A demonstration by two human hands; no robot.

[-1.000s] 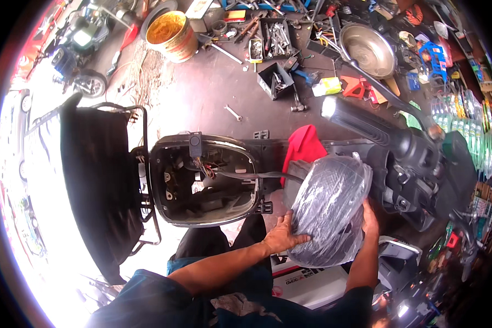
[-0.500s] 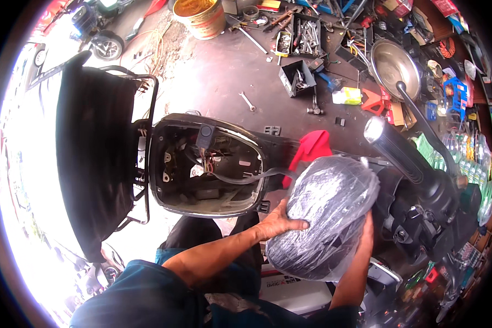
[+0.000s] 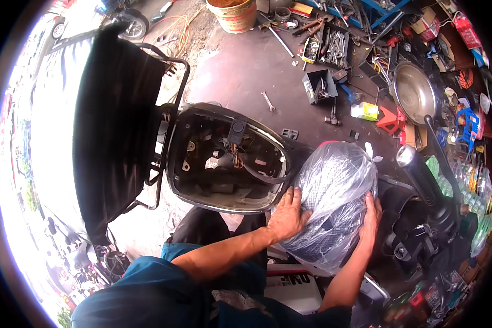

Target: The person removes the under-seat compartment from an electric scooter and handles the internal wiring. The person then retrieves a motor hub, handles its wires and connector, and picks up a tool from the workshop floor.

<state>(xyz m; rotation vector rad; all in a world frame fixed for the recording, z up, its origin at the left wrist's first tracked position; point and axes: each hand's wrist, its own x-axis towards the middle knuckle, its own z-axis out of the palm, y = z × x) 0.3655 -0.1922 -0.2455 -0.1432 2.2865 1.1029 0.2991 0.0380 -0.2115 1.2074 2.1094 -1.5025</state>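
Centrally, one plastic-wrapped dark bundle point(image 3: 336, 191) is held between left hand point(image 3: 288, 217) and right hand point(image 3: 370, 220), fingers extended against its sides; it is positioned between black scooter compartment point(image 3: 218, 206) and handlebar grip point(image 3: 422, 174).

Brown floor point(image 3: 229, 71), shiny, left of metal basin point(image 3: 414, 94). Bucket point(image 3: 232, 17) up-left of basin. Bottles point(image 3: 469, 188) below-right of basin. Glaring white light point(image 3: 12, 186) far left of basin.

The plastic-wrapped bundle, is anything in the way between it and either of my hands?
Nothing visible is: the left hand and right hand both touch the plastic-wrapped bundle directly, one on either side.
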